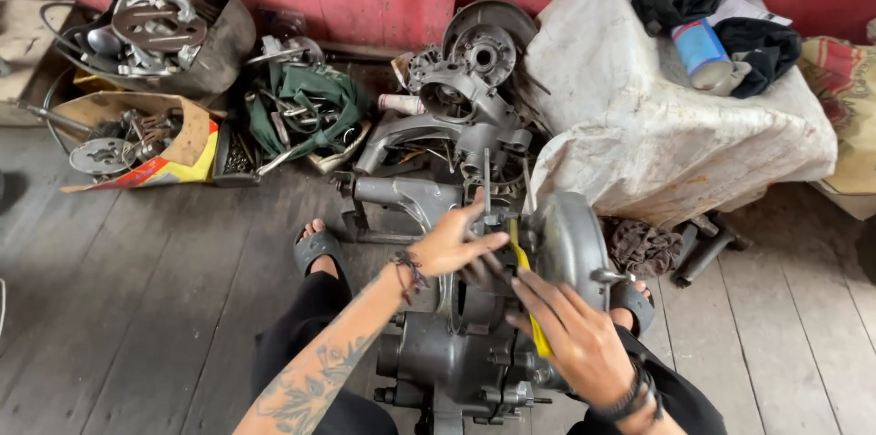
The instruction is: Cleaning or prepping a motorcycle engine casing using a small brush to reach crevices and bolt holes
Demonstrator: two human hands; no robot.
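A grey metal engine case [456, 362] stands on the floor between my legs, with a round silver cover [570, 239] on its upper right. My left hand [452, 243] rests on the top of the case, fingers spread against the metal. My right hand [575, 330] grips a yellow-handled tool [525, 262] whose tip points into the gap beside the round cover. A beaded bracelet sits on my left wrist, a dark band on my right.
More grey engine parts [456, 97] lie piled ahead by the red wall. A cardboard box of parts [137, 143], a dark tub of metal discs [169, 29] and a green cloth [310, 102] sit left. A white-covered bundle [666, 115] with a blue can [701, 52] stands right.
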